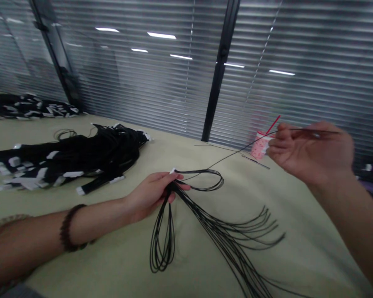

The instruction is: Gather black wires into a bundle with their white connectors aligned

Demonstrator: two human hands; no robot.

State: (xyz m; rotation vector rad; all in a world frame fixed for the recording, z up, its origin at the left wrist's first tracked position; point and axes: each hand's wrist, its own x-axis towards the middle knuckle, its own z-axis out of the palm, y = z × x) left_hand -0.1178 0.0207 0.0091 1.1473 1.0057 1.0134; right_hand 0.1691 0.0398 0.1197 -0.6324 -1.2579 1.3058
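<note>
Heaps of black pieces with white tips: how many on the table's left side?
2: the near heap left of the left hand, and the far heap near the blinds. Others may be hidden.

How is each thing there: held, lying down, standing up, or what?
Black cord bundle: gripped, looped in two places, ends fanned loose
Single strand: stretched almost straight
Left hand: closed on the bundle
Right hand: raised, holding the strand
Pink cup: standing, partly hidden
Red straw: sticking out of the cup
Thin stick: lying flat
Black heap: piled up
Blinds: lowered
</note>
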